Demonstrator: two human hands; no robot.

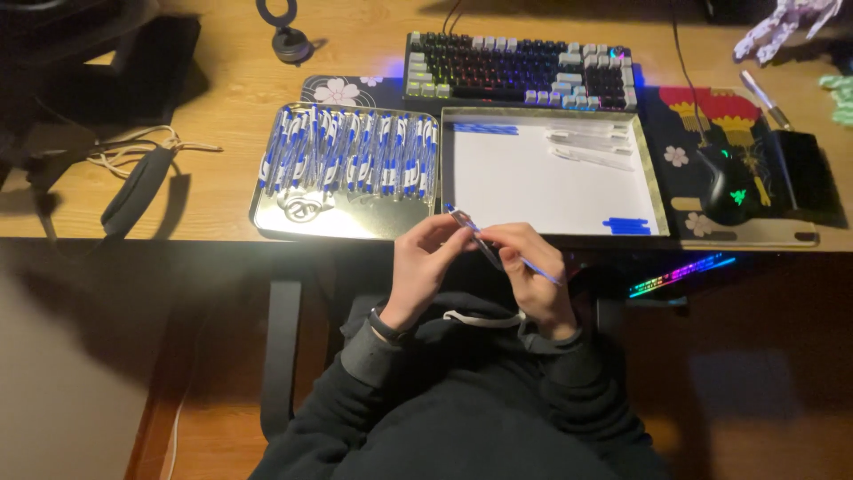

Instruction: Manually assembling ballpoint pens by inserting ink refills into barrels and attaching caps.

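I see both hands over the lap, just below the surface's (213, 191) edge. My left hand (422, 267) and right hand (533, 271) each pinch a blue pen (490, 252) between thumb and fingers, slanted between them. Ahead, a tin (267, 218) full of pens sits beside a white tray (659, 200) with pen parts.

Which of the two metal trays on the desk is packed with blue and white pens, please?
The left tray, crammed with pens; the right tray holds only a few loose parts.
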